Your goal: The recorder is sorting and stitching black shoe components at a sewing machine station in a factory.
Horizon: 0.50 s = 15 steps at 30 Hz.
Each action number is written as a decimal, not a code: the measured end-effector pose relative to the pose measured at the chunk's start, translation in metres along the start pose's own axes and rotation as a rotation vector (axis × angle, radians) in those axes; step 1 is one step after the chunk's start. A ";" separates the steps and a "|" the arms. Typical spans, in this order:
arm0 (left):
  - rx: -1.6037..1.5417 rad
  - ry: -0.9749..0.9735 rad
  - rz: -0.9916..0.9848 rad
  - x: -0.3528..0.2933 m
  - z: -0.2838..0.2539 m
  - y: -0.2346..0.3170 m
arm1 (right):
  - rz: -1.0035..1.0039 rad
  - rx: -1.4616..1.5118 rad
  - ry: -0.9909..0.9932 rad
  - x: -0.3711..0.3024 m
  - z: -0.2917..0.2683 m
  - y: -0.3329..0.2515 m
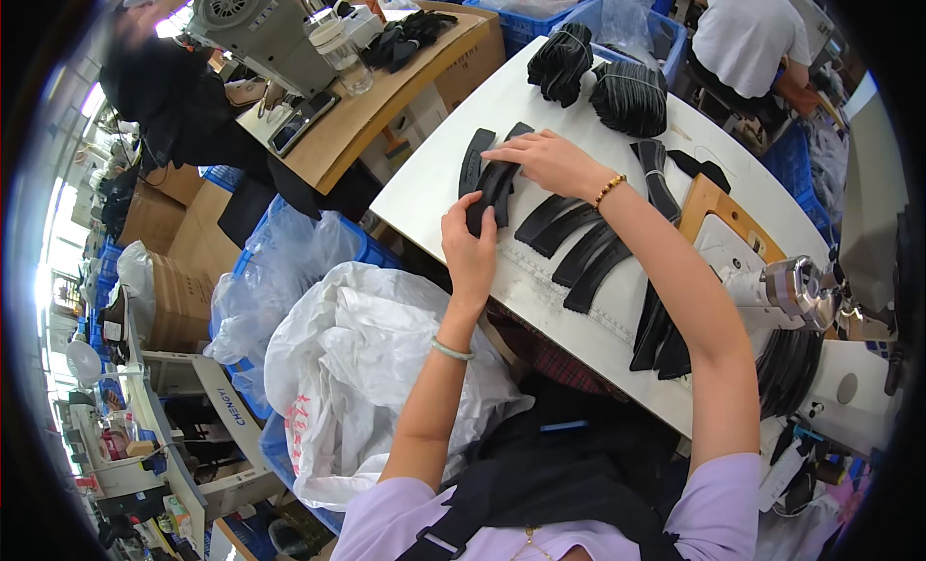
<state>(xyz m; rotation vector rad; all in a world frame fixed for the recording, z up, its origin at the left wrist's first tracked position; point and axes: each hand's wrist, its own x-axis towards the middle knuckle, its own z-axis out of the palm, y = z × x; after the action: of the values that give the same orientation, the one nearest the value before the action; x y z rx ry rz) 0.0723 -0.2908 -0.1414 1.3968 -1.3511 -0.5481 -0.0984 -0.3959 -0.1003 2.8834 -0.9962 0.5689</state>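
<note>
Black and curved, a strip (pixel 495 183) ran away and slightly rightward from the left hand (pixel 470 252), which gripped its near end over a white tabletop (pixel 424 196), while the right hand (pixel 558 164) touched it farther along, its closure impossible to tell.

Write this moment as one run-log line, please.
left hand: holds black strip, near end | right hand: over same strip | alongside: another strip | table: more strips, two bundles

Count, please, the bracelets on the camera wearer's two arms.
2: a smooth pale-green bangle on the left forearm, and a brown beaded bracelet on the right wrist.
</note>
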 end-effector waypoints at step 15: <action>0.063 0.027 0.096 0.000 0.004 -0.002 | 0.063 0.148 -0.232 0.023 -0.031 0.001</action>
<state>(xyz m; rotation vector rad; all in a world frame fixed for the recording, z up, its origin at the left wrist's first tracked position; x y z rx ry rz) 0.0695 -0.2924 -0.1450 1.3775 -1.4162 -0.4257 -0.0924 -0.4061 -0.0635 3.1148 -1.1210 0.3282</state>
